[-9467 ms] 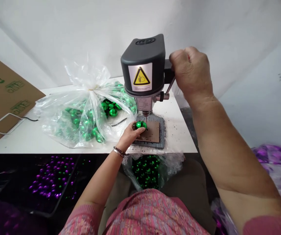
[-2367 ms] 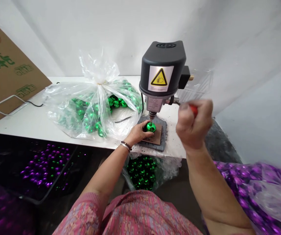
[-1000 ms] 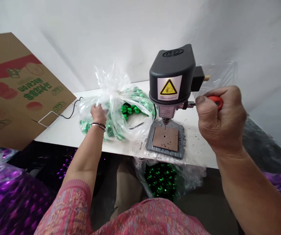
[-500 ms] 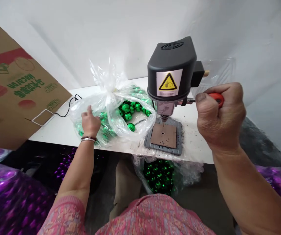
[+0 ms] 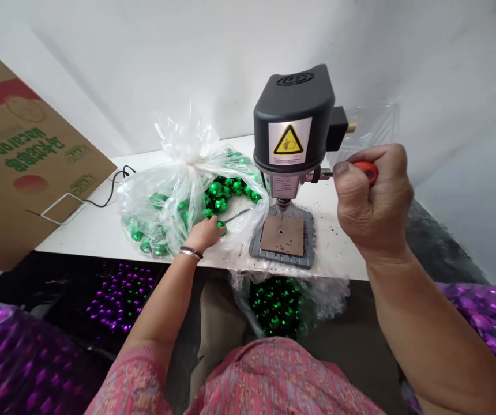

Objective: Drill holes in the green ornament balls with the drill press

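A small black bench drill (image 5: 293, 124) stands on the white table (image 5: 83, 230). Its grey base carries a bare brown pad (image 5: 282, 236) under the bit. My right hand (image 5: 371, 202) is closed in a fist round the drill's red-tipped lever (image 5: 367, 168). A clear plastic bag of shiny green balls (image 5: 179, 196) lies left of the drill. My left hand (image 5: 206, 233) is at the bag's front edge, fingers curled on a green ball (image 5: 222, 226).
A brown cardboard box (image 5: 18, 161) leans at the left, with a white wire frame and a black cable beside it. A second bag of green balls (image 5: 278, 302) hangs under the table edge. Purple balls fill a tray (image 5: 120, 291) and bags at both sides.
My left hand has come off the left part of the bag and moved right to its front edge, curling on a green ball. My right hand stays on the lever.
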### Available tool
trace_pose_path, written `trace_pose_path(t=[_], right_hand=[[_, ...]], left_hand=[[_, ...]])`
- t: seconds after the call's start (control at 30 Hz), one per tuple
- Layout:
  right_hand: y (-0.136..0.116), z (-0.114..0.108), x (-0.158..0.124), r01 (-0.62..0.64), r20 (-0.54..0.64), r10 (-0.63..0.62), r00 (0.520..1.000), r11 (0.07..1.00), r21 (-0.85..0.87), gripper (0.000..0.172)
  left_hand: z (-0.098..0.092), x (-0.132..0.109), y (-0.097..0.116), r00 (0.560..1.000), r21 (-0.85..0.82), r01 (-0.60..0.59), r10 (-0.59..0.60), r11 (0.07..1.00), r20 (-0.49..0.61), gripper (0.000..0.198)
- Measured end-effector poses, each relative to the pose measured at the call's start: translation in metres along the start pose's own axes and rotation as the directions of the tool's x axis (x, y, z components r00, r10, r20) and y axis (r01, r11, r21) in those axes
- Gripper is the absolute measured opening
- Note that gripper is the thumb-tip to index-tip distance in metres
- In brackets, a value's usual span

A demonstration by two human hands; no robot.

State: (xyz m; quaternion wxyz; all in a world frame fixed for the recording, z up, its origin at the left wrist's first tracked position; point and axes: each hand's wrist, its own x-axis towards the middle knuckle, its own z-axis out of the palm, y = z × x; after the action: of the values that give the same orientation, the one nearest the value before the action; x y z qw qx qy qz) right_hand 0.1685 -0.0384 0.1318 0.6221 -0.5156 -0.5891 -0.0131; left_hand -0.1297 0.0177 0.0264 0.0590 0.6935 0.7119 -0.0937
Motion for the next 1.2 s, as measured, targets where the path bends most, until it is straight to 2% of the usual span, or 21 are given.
trace_pose_path(t=[0.1,0.17,0.2,0.27,0.33,0.4,0.43,0.5,0.57,0.67,0.73,0.8,0.9,1.0,1.2], right_hand=[[0.002,0.002,0.000,0.027,-0.022,-0.026,0.999,0.999,0.023,0.018],[0.002,0.002,0.000,0.031,-0.035,-0.029,0.999,0.998,0.046,0.019],[0.003,0.002,0.000,0.027,-0.029,-0.025,0.999,0.998,0.051,0.018],[0.003,0.001,0.000,0.016,0.010,-0.016,1.000,0.999,0.049,0.019],[0.004,0.001,-0.001,0.012,0.042,-0.013,0.999,0.999,0.041,0.019],[0.004,0.000,-0.001,0.017,0.040,-0.018,0.999,0.999,0.038,0.020],[0.003,0.000,-0.001,0.018,0.029,-0.019,0.999,0.999,0.036,0.019],[0.002,0.000,0.000,0.018,0.013,-0.018,1.000,0.999,0.035,0.019],[-0.001,0.001,0.004,0.012,0.012,-0.013,1.000,0.999,0.052,0.019],[-0.007,0.002,0.018,-0.023,0.016,0.022,1.000,0.997,0.076,0.021],[-0.011,0.003,0.032,-0.088,0.034,0.086,0.996,0.995,0.055,0.024],[-0.014,0.005,0.048,-0.169,0.062,0.167,0.984,0.986,0.013,0.031],[-0.012,0.010,0.068,-0.246,0.096,0.249,0.964,0.969,-0.037,0.039],[-0.006,0.014,0.078,-0.278,0.122,0.277,0.953,0.960,-0.011,0.035],[0.000,0.016,0.079,-0.256,0.136,0.251,0.958,0.966,0.025,0.033]], left_hand=[[0.020,-0.007,-0.013,0.998,-0.128,-0.053,0.056,0.990,0.016,0.048],[0.024,-0.008,-0.012,0.997,-0.308,-0.075,0.065,0.948,-0.045,0.054],[0.022,-0.009,-0.009,0.993,-0.435,-0.086,0.044,0.896,-0.107,0.057],[0.013,-0.012,0.001,0.974,-0.711,-0.143,-0.030,0.688,-0.225,0.060],[0.000,-0.022,0.013,0.962,-0.893,-0.234,-0.041,0.384,-0.270,0.064],[-0.011,-0.036,0.027,0.957,-0.951,-0.283,0.104,0.121,-0.271,0.066],[-0.013,-0.043,0.035,0.946,-0.962,-0.269,0.201,0.039,-0.256,0.065],[-0.011,-0.054,0.052,0.915,-0.983,-0.183,0.361,-0.022,-0.179,0.063],[-0.001,-0.058,0.068,0.906,-0.995,-0.098,0.415,0.003,-0.088,0.061],[0.015,-0.050,0.083,0.945,-0.989,-0.090,0.323,0.114,-0.048,0.063],[0.021,-0.040,0.087,0.970,-0.969,-0.123,0.232,0.212,-0.072,0.066],[0.022,-0.031,0.089,0.976,-0.940,-0.161,0.191,0.302,-0.106,0.067],[0.021,-0.022,0.092,0.961,-0.858,-0.261,0.199,0.443,-0.189,0.061],[0.020,-0.019,0.099,0.946,-0.745,-0.325,0.216,0.582,-0.243,0.057],[0.019,-0.017,0.111,0.957,-0.693,-0.290,0.203,0.660,-0.207,0.057]])
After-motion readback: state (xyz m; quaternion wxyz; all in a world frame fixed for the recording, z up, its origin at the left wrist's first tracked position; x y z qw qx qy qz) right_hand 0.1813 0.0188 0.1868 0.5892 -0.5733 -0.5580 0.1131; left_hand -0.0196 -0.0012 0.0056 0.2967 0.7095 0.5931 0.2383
